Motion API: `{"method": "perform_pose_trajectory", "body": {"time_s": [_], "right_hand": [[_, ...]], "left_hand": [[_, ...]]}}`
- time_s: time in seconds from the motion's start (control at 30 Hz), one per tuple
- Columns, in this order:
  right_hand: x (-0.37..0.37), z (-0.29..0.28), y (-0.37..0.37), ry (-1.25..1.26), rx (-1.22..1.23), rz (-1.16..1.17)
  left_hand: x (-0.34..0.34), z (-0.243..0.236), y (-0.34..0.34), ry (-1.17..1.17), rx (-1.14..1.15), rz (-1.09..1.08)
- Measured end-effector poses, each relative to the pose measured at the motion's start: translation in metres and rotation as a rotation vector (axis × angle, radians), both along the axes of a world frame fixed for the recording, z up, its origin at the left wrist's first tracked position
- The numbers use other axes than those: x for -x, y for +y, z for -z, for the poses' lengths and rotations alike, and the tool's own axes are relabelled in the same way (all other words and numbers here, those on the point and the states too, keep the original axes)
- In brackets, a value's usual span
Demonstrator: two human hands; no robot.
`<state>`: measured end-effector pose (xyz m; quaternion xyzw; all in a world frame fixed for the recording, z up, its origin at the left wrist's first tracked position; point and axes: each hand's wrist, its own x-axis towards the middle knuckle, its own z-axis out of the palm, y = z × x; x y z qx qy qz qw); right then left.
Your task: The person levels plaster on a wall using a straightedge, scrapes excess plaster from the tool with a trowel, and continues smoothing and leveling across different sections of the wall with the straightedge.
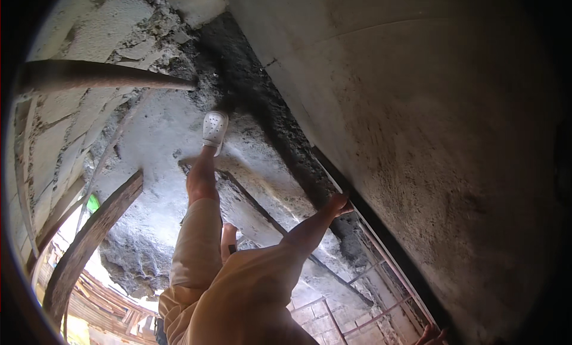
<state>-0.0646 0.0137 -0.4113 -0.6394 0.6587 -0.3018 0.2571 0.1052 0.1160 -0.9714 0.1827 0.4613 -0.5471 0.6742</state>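
Rough mortar-strewn ledge [173, 130], white clog [214, 128] planted

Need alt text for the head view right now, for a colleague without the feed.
A left hand on a beige-sleeved arm touches the dark metal strip along a rough grey plastered wall. A foot in a white perforated clog rests on the grey concrete ledge; the right hand's fingertips show at the lower edge.

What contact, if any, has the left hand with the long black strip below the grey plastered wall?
Touching. Head view: the left hand rests against the edge of the black strip, no gap visible.
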Motion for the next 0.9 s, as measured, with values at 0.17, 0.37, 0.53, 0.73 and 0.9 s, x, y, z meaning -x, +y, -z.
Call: {"method": "perform_pose_trajectory", "body": {"time_s": [0.17,0.37,0.53,0.73,0.9], "right_hand": [[-0.011,0.031,0.011,0.012,0.035,0.043],[-0.116,0.18,0.067,-0.274,-0.214,-0.086],[-0.149,0.178,0.094,-0.296,-0.109,-0.099],[-0.179,0.202,0.106,-0.585,-0.404,-0.295],[-0.188,0.233,0.116,-0.429,-0.267,-0.229]], "left_hand": [[-0.017,0.031,0.001,-0.007,0.002,0.007],[-0.129,0.27,0.164,-1.104,-0.465,-0.058],[-0.219,0.195,0.102,-0.57,-0.302,0.144],[-0.342,0.14,0.183,-0.503,-0.32,-0.138],[-0.335,0.13,0.171,-0.453,-0.322,-0.15]]}}
